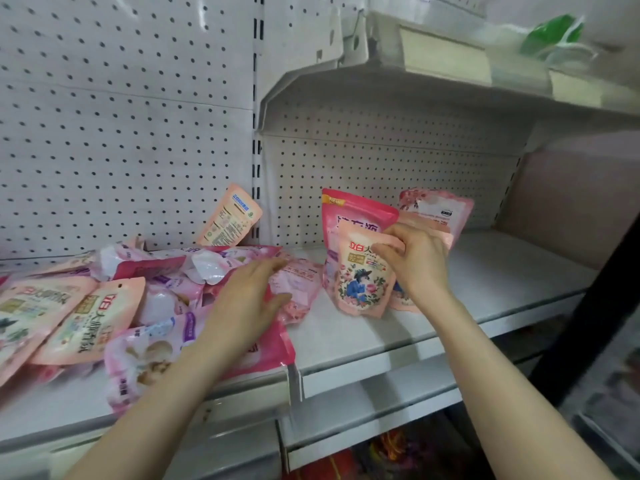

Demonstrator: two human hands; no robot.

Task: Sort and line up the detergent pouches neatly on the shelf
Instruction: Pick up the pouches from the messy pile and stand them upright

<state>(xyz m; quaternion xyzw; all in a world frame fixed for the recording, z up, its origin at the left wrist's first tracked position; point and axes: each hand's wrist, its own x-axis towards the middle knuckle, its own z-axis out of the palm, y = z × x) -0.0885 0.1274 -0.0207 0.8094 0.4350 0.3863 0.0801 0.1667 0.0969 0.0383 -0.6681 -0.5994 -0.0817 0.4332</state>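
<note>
"Gripping what, R hand (412, 261)?"
"Peach pouch (363, 282), upright on shelf (346, 344), top pinched. L hand (249, 299) nearer pile (104, 306), fingers relaxed; pink pouch (298, 292) flat, just right of fingertips."

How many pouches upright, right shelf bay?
4: peach floral pouch front, in right hand; peach pouch behind hand; dark pink pouch back-left; pale pink pouch back-right. More possibly hidden.

The right hand (414, 261) pinches the top of a peach pouch (363, 275) standing upright on the white shelf (485, 289), before a pink pouch (353, 216); the left hand (249, 299) rests flat on a heap of pouches (138, 296); one leaning pouch (228, 216) touches the pegboard (121, 116).
</note>
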